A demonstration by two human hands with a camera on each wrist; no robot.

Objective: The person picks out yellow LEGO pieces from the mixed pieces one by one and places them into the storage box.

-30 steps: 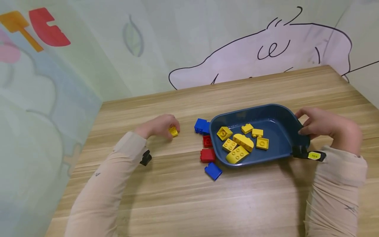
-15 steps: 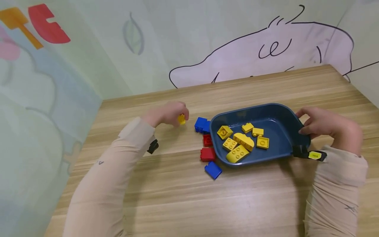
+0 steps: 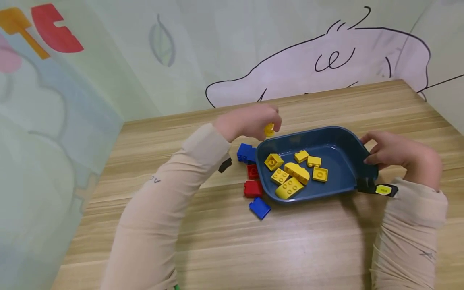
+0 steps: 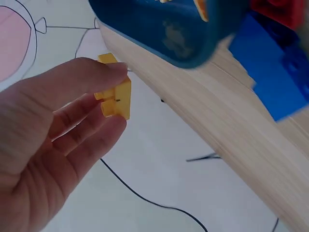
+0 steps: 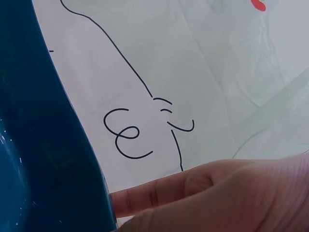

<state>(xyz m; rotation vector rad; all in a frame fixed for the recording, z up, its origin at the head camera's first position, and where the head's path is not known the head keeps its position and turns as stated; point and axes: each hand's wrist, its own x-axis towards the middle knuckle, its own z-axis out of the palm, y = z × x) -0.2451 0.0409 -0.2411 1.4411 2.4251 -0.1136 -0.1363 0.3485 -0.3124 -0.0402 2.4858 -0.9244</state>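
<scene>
In the head view my left hand point(image 3: 250, 121) is raised at the tray's far left corner, pinching a small yellow toy brick point(image 3: 269, 129). The left wrist view shows that yellow brick point(image 4: 123, 94) between thumb and fingertips, its studs turned toward the palm. My right hand point(image 3: 398, 155) grips the right end of the dark blue tray point(image 3: 348, 193), with the thumb overlapping the rim. In the right wrist view, a straight finger point(image 5: 149, 195) meets the outer wall of the tray point(image 5: 72, 145). Several yellow bricks point(image 3: 297, 172) lie inside the tray, mostly toward its left half.
Along the tray's left side on the wooden table point(image 3: 224, 237) are blue bricks point(image 3: 246, 153), a red brick point(image 3: 253, 171), another red brick point(image 3: 253, 189) and a blue brick point(image 3: 259, 208). A printed wall covering point(image 3: 195, 52) stands behind the table.
My left hand has carried the yellow brick up and to the right, from the table left of the blue bricks to the tray's far left corner. The right hand and tray have stayed put.
</scene>
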